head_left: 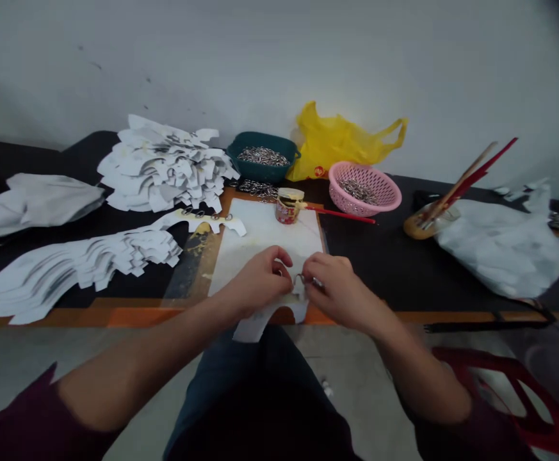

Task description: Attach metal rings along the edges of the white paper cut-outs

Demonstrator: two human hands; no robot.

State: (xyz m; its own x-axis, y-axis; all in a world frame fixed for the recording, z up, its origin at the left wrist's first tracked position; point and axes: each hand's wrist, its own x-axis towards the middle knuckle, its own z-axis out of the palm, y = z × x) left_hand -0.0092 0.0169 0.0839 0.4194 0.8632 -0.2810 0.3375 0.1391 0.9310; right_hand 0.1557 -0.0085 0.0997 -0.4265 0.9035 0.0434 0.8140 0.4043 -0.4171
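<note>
My left hand [257,283] and my right hand [339,291] meet over a white board [264,234], pinching a white die-cut paper piece [255,326] at its upper edge. A small metal ring [299,279] shows between my fingers, and both hands seem to hold it against the paper. Most of the paper's top is hidden by my hands. Beyond the left hand, another white cut piece [202,222] with several rings lies on the stack of cut paper pieces [82,269].
A second paper pile [164,166] lies behind. A teal tub of metal rings [262,157], pink basket [364,187], yellow bag [341,144], glue can [287,208] with red-handled brush [341,216], white plastic sheets [497,246] and a red chair [510,378] surround me.
</note>
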